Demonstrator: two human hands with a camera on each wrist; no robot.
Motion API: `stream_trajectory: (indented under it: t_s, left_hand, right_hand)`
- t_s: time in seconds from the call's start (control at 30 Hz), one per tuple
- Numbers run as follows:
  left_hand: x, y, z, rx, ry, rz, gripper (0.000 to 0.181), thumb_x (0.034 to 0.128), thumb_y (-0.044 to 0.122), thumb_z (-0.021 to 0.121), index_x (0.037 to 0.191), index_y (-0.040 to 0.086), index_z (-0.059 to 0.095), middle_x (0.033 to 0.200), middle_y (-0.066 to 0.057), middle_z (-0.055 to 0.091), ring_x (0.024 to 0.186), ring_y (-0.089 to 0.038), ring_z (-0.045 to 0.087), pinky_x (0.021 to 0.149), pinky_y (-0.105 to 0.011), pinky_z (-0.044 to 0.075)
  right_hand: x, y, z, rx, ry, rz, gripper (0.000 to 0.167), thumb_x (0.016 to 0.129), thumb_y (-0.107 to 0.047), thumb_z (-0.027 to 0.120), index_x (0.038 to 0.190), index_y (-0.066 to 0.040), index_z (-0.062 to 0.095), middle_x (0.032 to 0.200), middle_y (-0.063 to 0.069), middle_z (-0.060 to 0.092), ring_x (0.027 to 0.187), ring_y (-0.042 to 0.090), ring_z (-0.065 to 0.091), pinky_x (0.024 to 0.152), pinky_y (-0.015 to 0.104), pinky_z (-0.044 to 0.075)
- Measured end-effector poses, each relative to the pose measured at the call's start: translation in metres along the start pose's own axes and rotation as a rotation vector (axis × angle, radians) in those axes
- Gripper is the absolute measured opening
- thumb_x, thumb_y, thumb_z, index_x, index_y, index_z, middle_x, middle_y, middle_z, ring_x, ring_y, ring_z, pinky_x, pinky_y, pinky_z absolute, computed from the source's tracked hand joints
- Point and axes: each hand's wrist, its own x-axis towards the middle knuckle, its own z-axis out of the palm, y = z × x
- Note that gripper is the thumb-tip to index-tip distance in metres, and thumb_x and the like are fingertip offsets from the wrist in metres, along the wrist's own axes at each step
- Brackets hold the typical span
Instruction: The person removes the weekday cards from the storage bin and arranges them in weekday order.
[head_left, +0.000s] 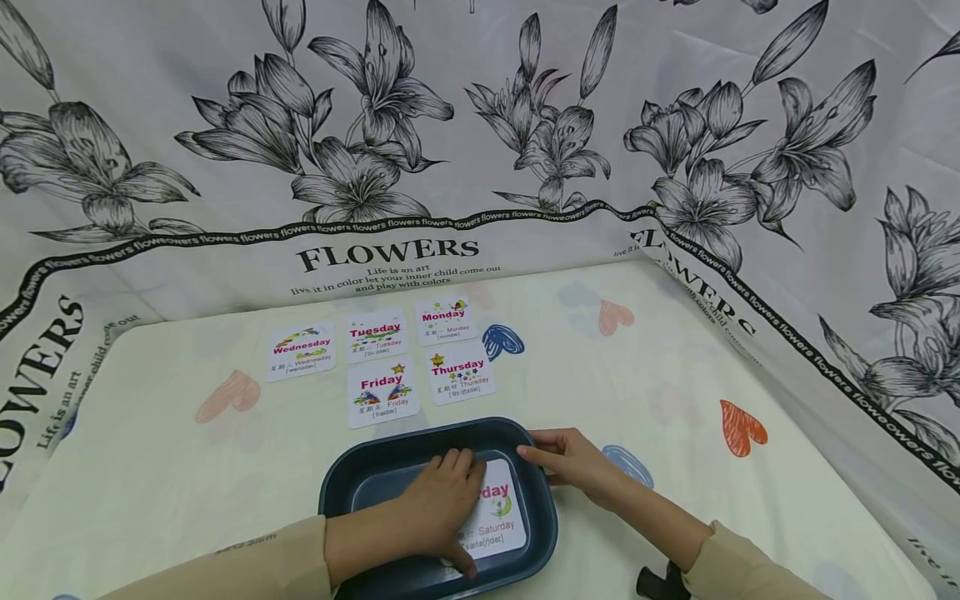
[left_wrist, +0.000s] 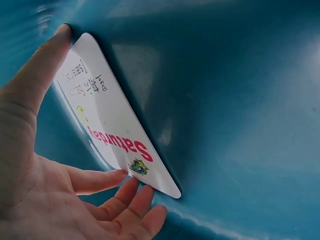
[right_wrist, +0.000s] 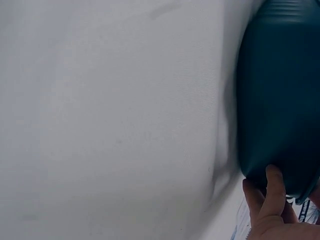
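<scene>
A dark blue-green plastic tray (head_left: 546,533) sits near the front of the table. Inside it a white flash card (head_left: 501,512) reading Saturday lies toward the right end. My left hand (head_left: 442,504) reaches over the card, thumb on one edge and fingertips on the opposite edge. The left wrist view shows this hold on the card (left_wrist: 112,120) from the side, the tray floor around it. At the tray's far right corner my right hand (head_left: 573,462) grips the rim. In the right wrist view, that hand's fingers (right_wrist: 274,192) press the tray's outer wall (right_wrist: 280,100).
Beyond the tray lie cards for Wednesday (head_left: 300,352), Tuesday (head_left: 377,335), Monday (head_left: 446,320), Friday (head_left: 382,392) and Thursday (head_left: 461,374), in two rows. A black object (head_left: 660,583) shows at the front edge by the right sleeve. A flower-printed cloth (head_left: 510,242) rises behind the table.
</scene>
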Motion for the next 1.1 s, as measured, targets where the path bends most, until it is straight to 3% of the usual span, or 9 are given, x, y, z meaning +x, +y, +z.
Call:
stream_trajectory:
  t_s: [0.27, 0.53, 0.73, 0.9, 1.1]
  left_hand:
    - [0.002, 0.001, 0.000, -0.057, -0.001, 0.004, 0.114, 0.0444, 0.069, 0.078, 0.130, 0.000, 0.045, 0.109, -0.009, 0.045, 0.095, -0.019, 0.040, 0.090, -0.035, 0.042]
    - [0.005, 0.002, -0.001, -0.157, -0.034, -0.011, 0.111, 0.0427, 0.059, 0.085, 0.130, 0.004, 0.043, 0.104, -0.005, 0.043, 0.092, -0.017, 0.037, 0.086, -0.036, 0.040]
    - [0.007, 0.001, 0.001, -0.172, -0.046, -0.011, 0.111, 0.0440, 0.060, 0.083, 0.131, 0.005, 0.043, 0.112, -0.006, 0.043, 0.099, -0.019, 0.039, 0.088, -0.041, 0.040]
    - [0.009, 0.002, 0.002, -0.167, -0.017, -0.014, 0.112, 0.0474, 0.067, 0.078, 0.133, 0.005, 0.042, 0.121, -0.009, 0.042, 0.105, -0.022, 0.039, 0.089, -0.044, 0.039]
    - [0.013, 0.006, 0.001, -0.140, -0.002, -0.012, 0.111, 0.0479, 0.067, 0.078, 0.132, 0.003, 0.043, 0.120, -0.010, 0.043, 0.105, -0.022, 0.040, 0.087, -0.043, 0.043]
  right_hand:
    - [-0.001, 0.000, 0.000, 0.004, 0.001, 0.002, 0.054, 0.087, -0.032, 0.064, 0.126, 0.004, 0.053, 0.112, 0.017, 0.064, 0.098, 0.026, 0.064, 0.078, 0.041, 0.052]
    - [-0.001, 0.001, 0.001, -0.004, 0.000, 0.001, 0.055, 0.086, -0.033, 0.064, 0.126, 0.003, 0.053, 0.112, 0.016, 0.064, 0.100, 0.027, 0.064, 0.079, 0.042, 0.052]
    - [0.000, 0.002, 0.001, -0.016, 0.005, 0.002, 0.055, 0.086, -0.033, 0.064, 0.126, 0.003, 0.053, 0.112, 0.016, 0.065, 0.101, 0.027, 0.063, 0.079, 0.043, 0.052]
    - [0.000, 0.001, -0.001, -0.018, 0.007, -0.002, 0.053, 0.087, -0.031, 0.064, 0.126, 0.003, 0.053, 0.111, 0.017, 0.065, 0.100, 0.027, 0.063, 0.078, 0.042, 0.052]
    - [0.000, 0.001, -0.001, -0.018, 0.003, 0.001, 0.053, 0.087, -0.031, 0.063, 0.126, 0.003, 0.054, 0.111, 0.016, 0.065, 0.099, 0.026, 0.064, 0.079, 0.042, 0.052]
